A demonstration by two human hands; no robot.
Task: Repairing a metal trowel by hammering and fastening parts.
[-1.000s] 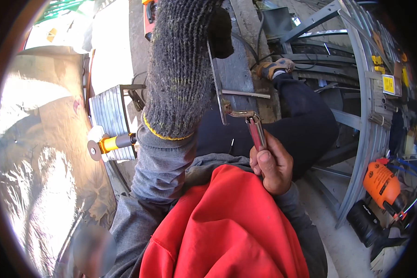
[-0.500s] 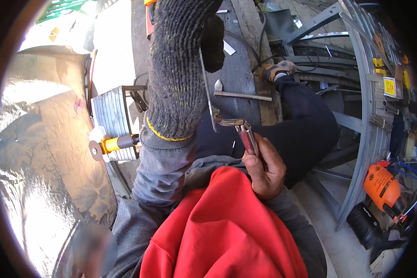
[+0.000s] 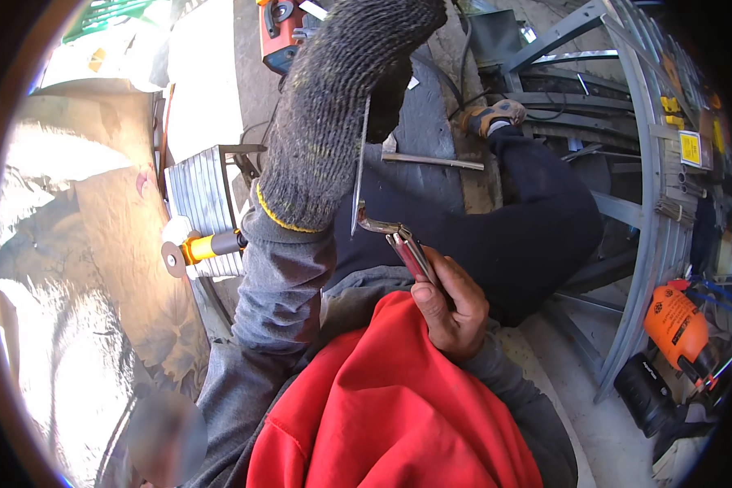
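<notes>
My left hand [image 3: 342, 106], in a dark grey knitted glove with a yellow-trimmed cuff, reaches forward. A thin metal plate [image 3: 359, 179], seen almost edge-on, runs down from under the glove; the gloved fingers are mostly hidden behind it. Below, my bare right hand [image 3: 454, 305] is closed around the dark red and silvery handles of a pair of pliers [image 3: 407, 248]. Their curved metal jaw meets the plate's lower end. A metal rod with a flat head, like a chipping hammer [image 3: 431, 160], lies on the grey board beyond my hands.
A yellow and black angle grinder [image 3: 207, 248] rests by a stack of metal profiles [image 3: 199, 191] at left. A red machine [image 3: 281, 37] stands ahead. Steel framework [image 3: 638, 163] rises at right, with an orange bottle [image 3: 675, 325] and a black case [image 3: 644, 394] beside it.
My gloved left hand has shifted right at its far end. The plate's lower end and the pliers have moved slightly left, and the pliers tilt more. More of the red machine shows.
</notes>
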